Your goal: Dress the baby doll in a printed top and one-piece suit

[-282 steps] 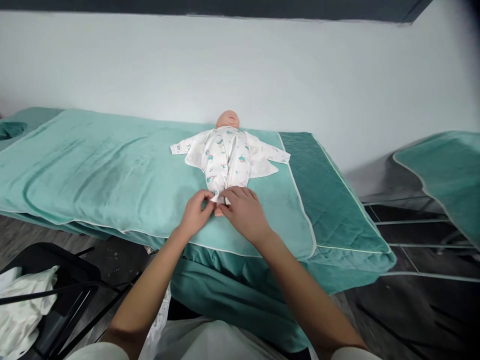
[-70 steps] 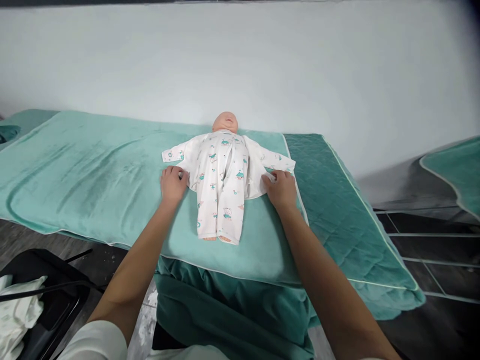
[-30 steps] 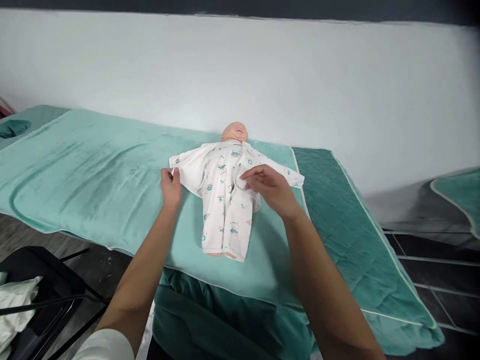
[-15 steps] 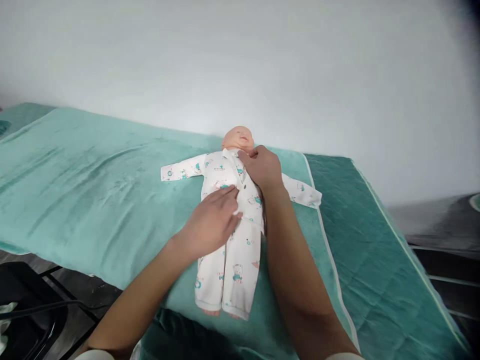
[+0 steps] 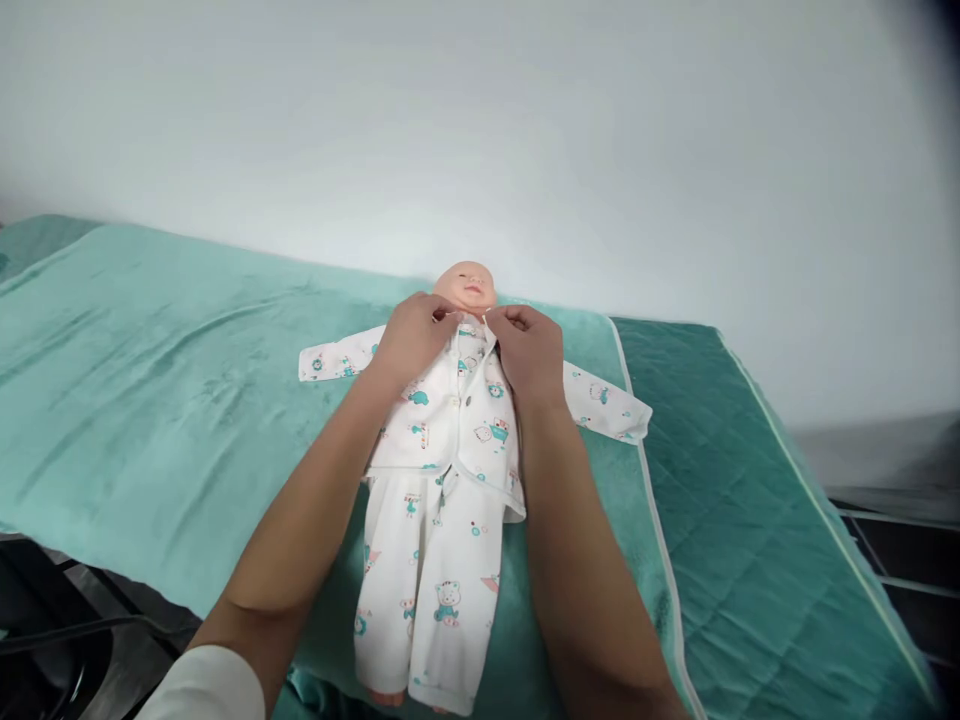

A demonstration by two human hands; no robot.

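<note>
A baby doll (image 5: 466, 287) lies on its back, dressed in a white printed jacket (image 5: 421, 432) and matching trousers (image 5: 459, 600). The jacket's front edges are parted at the chest, and lower down they meet. At the collar, my left hand (image 5: 420, 335) pinches one front edge beside the neck. Opposite it, my right hand (image 5: 527, 350) pinches the other edge of the collar. Both sleeves stretch out sideways, partly covered by my hands. Toes show below the trouser cuffs.
A light green blanket (image 5: 172, 400) spreads under the doll, over a darker green quilted cover (image 5: 750, 520) at the right. A pale wall (image 5: 480, 130) rises behind. Dark furniture (image 5: 45, 620) stands at lower left, and a dark rack (image 5: 907, 570) at right.
My left hand has moved up from the jacket's middle to the collar. My right hand stays at the collar. The jacket's lower front now shows, and the view has shifted slightly.
</note>
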